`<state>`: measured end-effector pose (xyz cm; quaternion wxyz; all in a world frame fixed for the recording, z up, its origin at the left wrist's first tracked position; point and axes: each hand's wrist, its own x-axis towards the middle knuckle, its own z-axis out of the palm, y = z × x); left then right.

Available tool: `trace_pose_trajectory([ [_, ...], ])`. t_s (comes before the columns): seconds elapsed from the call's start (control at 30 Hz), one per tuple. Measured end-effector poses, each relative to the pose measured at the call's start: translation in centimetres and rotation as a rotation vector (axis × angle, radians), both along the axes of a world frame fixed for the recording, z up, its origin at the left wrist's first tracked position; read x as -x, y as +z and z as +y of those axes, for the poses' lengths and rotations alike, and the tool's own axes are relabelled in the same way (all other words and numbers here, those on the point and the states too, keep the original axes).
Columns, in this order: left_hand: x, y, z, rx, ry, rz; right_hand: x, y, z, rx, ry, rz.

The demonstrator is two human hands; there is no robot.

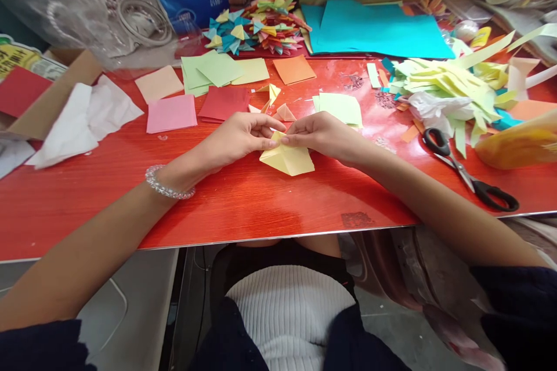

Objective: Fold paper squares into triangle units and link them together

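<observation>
A partly folded yellow paper [288, 160] is pinched at its top edge by both hands above the red table [243, 203]. My left hand [246, 134], its wrist in a clear beaded bracelet [167, 184], closes thumb and fingers on the paper's top left. From the other side, my right hand [319, 134] grips the same edge, the fingertips of both hands almost meeting. Just behind the hands lie small folded pieces, one yellow [272, 93] and one peach [284, 113]. Stacked squares, dark red [224, 103] and pale green [340, 109], flank them.
Black-handled scissors [465, 171] lie at the right, beside a heap of paper strips [452, 84]. Farther back are blue sheets [378, 29] and a pile of folded pieces [278, 26]. Pink squares [172, 114], crumpled tissue [104, 110] and a cardboard box [56, 98] stand left.
</observation>
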<state>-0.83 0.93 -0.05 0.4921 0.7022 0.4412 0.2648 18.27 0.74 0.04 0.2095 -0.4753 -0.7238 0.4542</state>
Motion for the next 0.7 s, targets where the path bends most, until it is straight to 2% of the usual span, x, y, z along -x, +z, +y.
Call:
trace_pose_trajectory([
  [0.3, 0.12, 0.41, 0.08, 0.022, 0.041, -0.023, 0.15, -0.36, 0.13, -0.007, -0.014, 0.043],
  [0.47, -0.2, 0.41, -0.21, -0.025, 0.036, 0.032, 0.11, -0.43, 0.1, -0.016, 0.012, 0.055],
  [0.7, -0.55, 0.14, -0.58, -0.079, 0.092, 0.057, 0.34, -0.42, -0.15, -0.032, -0.026, 0.058],
])
